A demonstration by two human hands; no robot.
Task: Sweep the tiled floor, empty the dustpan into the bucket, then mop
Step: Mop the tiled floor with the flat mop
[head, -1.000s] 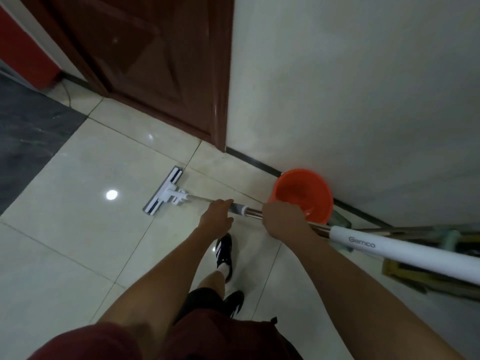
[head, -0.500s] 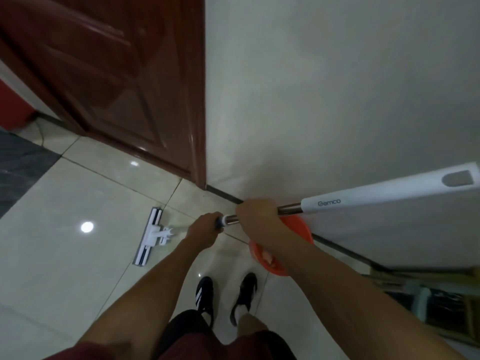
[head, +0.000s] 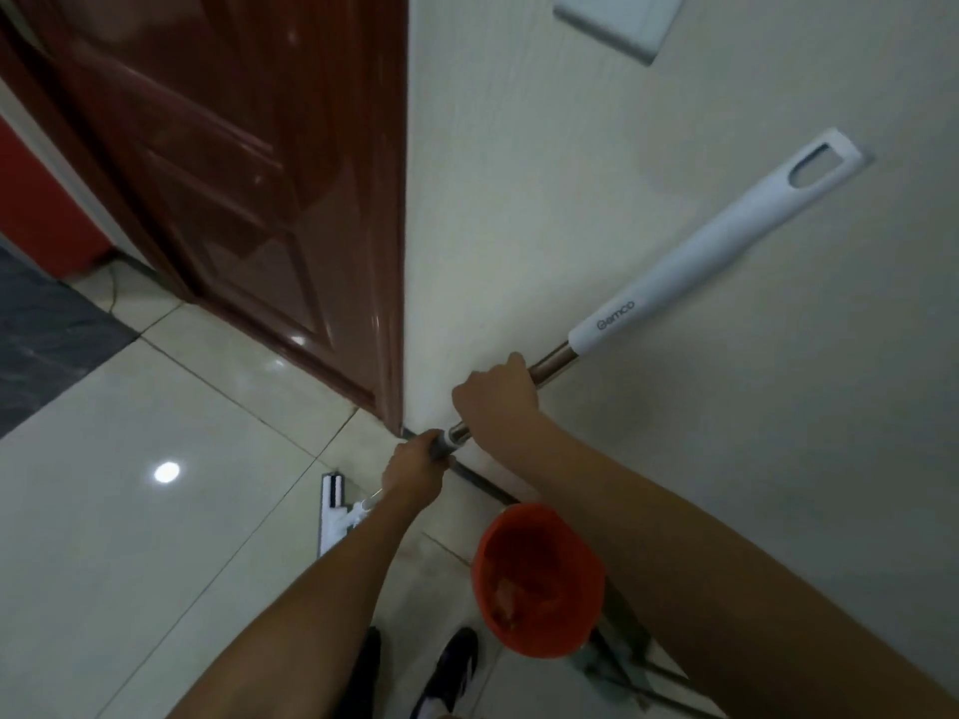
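I hold a flat mop with both hands. My left hand (head: 412, 472) grips the lower part of the metal pole, and my right hand (head: 495, 399) grips it just above. The white mop handle (head: 711, 251) rises steeply up to the right in front of the wall. The white mop head (head: 334, 516) lies on the pale floor tiles (head: 155, 537) below my left forearm, partly hidden by it. An orange bucket (head: 539, 578) stands on the floor by the wall, right of my shoes, with something pale inside.
A dark red wooden door (head: 233, 189) stands at the left beside the cream wall (head: 674, 459). A white switch plate (head: 617, 20) is high on the wall. Dark floor (head: 46, 334) lies at far left. Other cleaning tools (head: 622, 661) lie behind the bucket.
The mop handle has swung from nearly level to steeply upright, and the mop head has been drawn closer to my feet. The view has tilted up towards the wall.
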